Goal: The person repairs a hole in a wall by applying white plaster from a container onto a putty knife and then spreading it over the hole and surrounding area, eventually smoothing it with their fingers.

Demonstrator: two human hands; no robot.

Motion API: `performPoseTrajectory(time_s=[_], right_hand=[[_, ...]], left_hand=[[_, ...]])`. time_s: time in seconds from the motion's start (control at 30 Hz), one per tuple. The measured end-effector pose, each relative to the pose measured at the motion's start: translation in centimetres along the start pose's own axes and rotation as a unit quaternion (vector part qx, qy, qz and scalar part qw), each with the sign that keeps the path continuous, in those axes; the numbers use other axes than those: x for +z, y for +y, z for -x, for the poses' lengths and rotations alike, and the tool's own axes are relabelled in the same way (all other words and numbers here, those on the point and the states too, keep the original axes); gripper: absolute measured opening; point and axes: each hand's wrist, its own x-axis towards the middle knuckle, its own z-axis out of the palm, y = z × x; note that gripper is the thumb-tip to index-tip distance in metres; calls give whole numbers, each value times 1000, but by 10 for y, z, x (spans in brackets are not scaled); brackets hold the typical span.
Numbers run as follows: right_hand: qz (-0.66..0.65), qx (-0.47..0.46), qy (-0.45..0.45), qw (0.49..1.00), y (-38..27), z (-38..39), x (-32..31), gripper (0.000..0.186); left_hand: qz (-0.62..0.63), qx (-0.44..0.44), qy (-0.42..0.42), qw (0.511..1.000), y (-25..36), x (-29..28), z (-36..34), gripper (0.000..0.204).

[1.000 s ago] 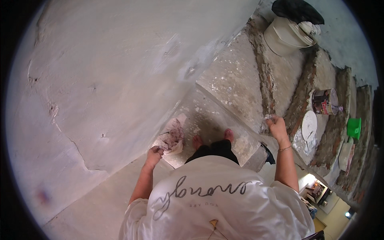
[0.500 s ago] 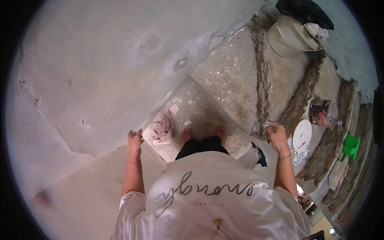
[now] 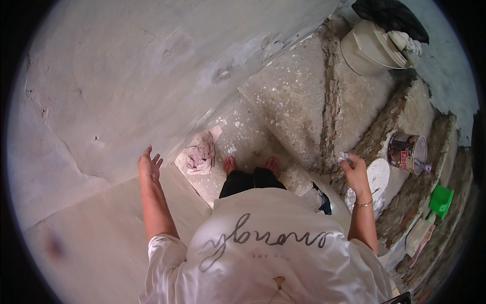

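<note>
My left hand (image 3: 149, 164) is open, fingers spread, held out near the grey plastered wall (image 3: 126, 91). My right hand (image 3: 355, 171) is raised over the rough stairs, fingers pinched on a small white piece too small to identify. Just beside it, seen behind it, are a round white lid (image 3: 378, 180) with white smears and a printed tin (image 3: 407, 152). A crumpled pinkish cloth (image 3: 201, 149) lies on the speckled landing by my bare feet (image 3: 230, 163).
Winder steps (image 3: 283, 106) with broken, brick-showing edges climb on the right. They hold a white bucket (image 3: 367, 50) under a black item (image 3: 390, 17), a green plastic container (image 3: 441, 201) and a pale flat tool (image 3: 416, 237). The wall meets the steps along their inner side.
My left hand has moved up and leftward toward the wall, its fingers spreading. My right hand stays pinched, slightly shifted. The view has turned, so the stair items sit lower.
</note>
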Motion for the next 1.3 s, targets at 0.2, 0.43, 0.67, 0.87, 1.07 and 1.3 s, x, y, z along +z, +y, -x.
performPoseTrajectory(time_s=[0.2,0.43,0.67,0.87,1.07,1.3], right_hand=[[-54,24,-4,998,9,3,-2,27],[-81,48,-28,995,4,0,-11,26],[-15,17,-6,1000,20,2,-20,26],[-33,34,-30,998,36,-3,-19,21],[-84,1,-37,996,29,-10,-19,19],[-90,11,-46,995,38,-18,-20,20]], left_hand=[[7,0,25,1000,1,0,2,56],[-19,-17,1,1000,-14,9,8,60],[-86,14,47,995,-16,2,16,60],[-62,24,12,998,16,23,25,73],[-24,-51,0,998,7,54,22,81],[-18,-62,12,998,1,67,25,80]])
